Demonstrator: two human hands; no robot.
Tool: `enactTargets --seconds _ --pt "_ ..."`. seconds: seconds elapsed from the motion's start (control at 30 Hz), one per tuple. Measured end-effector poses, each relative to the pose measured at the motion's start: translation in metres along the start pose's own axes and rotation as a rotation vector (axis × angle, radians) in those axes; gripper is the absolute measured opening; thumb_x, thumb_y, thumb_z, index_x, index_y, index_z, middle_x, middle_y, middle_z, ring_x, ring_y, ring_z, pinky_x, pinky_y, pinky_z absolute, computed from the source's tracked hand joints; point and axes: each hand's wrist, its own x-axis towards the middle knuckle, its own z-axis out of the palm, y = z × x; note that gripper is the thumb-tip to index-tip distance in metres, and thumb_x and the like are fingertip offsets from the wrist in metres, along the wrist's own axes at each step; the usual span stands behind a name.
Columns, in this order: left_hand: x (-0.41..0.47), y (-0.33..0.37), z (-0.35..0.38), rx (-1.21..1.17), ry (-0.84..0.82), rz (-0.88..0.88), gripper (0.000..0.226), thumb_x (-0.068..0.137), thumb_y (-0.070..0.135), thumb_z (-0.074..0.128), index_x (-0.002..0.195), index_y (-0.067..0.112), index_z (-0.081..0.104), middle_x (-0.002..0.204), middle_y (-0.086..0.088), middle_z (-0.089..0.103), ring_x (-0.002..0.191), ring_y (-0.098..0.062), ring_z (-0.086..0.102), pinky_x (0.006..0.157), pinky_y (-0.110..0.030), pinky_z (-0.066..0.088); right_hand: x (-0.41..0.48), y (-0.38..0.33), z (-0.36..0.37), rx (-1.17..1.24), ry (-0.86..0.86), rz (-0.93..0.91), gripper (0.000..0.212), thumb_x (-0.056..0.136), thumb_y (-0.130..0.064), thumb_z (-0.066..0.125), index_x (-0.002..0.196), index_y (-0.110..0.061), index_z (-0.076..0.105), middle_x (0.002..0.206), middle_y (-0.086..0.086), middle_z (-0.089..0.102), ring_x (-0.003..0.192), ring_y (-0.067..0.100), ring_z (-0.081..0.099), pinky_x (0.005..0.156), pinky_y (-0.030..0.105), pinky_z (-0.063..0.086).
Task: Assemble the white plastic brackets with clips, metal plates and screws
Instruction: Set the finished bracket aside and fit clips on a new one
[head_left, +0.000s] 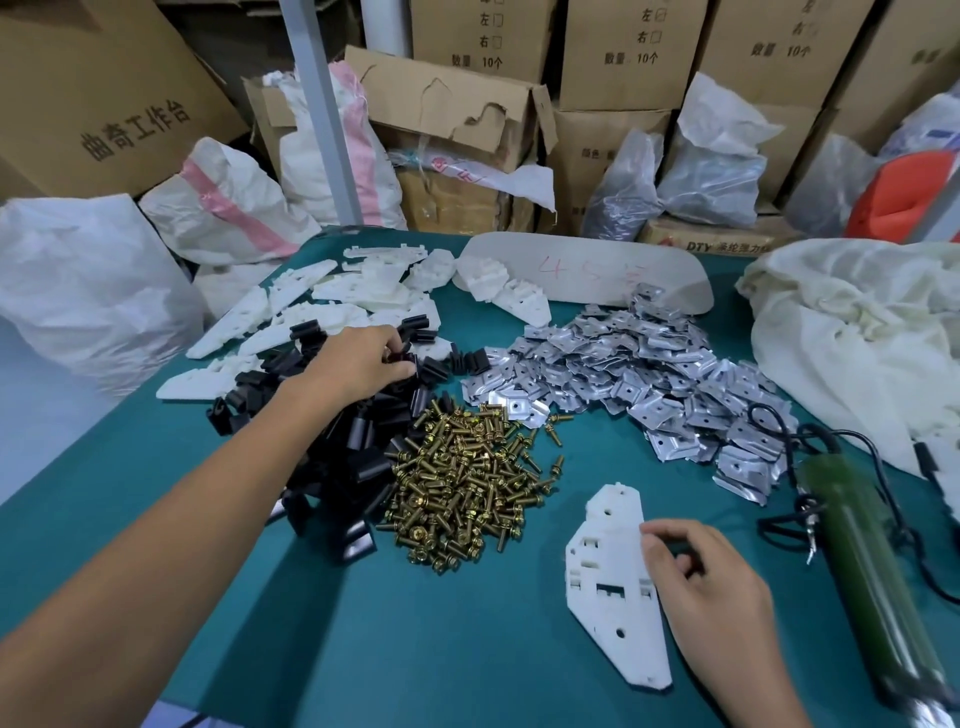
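Now, with the left grip (358, 364) curled, pinching a glossy black clip (402, 358) in its heap; with the right grip (711, 587), nipping the edge of the flat, slotted white bracket (608, 587) on the teal counter (467, 649). Beyond, brassy screws (462, 483), stamped metal plates (649, 374), cartons (631, 52) printed "10个", "DTY", "曲奇工作台".

Pretty cluttered setup: cardboard boxes (631, 57) stacked along the back, white woven sacks (88, 280) slumped left, grey plastic bags (717, 171) behind, cream cloth bag (852, 322) on the teal worktop (415, 649).
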Motion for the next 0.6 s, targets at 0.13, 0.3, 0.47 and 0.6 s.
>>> enactTargets --seconds 0.13,0.3,0.47,0.6 --pt "-0.005 0.002 -0.003 0.022 0.044 0.016 0.019 0.094 0.035 0.067 0.107 0.021 0.067 0.109 -0.002 0.07 0.097 -0.021 0.061 0.076 -0.03 0.041 0.0 0.0 0.0 0.009 0.003 -0.008 0.027 0.089 -0.024 0.072 0.092 -0.05 0.066 0.09 -0.017 0.063 0.077 0.012 0.059 0.067 0.011 0.043" --pt "-0.032 0.034 -0.02 -0.165 0.33 0.015 0.028 0.099 0.043 0.056 0.102 0.02 0.072 0.095 0.001 0.073 0.09 -0.02 0.065 0.073 -0.032 0.044 -0.001 -0.008 -0.003 0.134 0.057 0.043 0.028 0.093 -0.024 0.07 0.094 -0.052 0.065 0.092 -0.018 0.068 0.079 0.009 0.063 0.068 0.01 0.045" --pt "-0.098 0.122 0.003 -0.737 0.091 0.114 0.051 0.094 0.063 0.046 0.079 0.02 0.069 0.065 0.004 0.063 0.056 -0.006 0.052 0.059 -0.03 0.043 0.001 -0.038 0.001 0.256 0.041 -0.07 0.013 0.094 -0.038 0.067 0.106 -0.045 0.068 0.1 -0.016 0.07 0.082 0.009 0.065 0.07 0.013 0.05" --pt "-0.145 0.182 0.043 -0.863 -0.046 0.28 0.042 0.097 0.051 0.048 0.065 0.027 0.062 0.054 0.016 0.054 0.053 0.001 0.045 0.054 -0.024 0.035 0.007 -0.06 -0.001 0.286 -0.157 -0.19 0.045 0.092 -0.032 0.076 0.129 -0.053 0.062 0.115 -0.017 0.065 0.102 0.01 0.066 0.084 0.024 0.055"
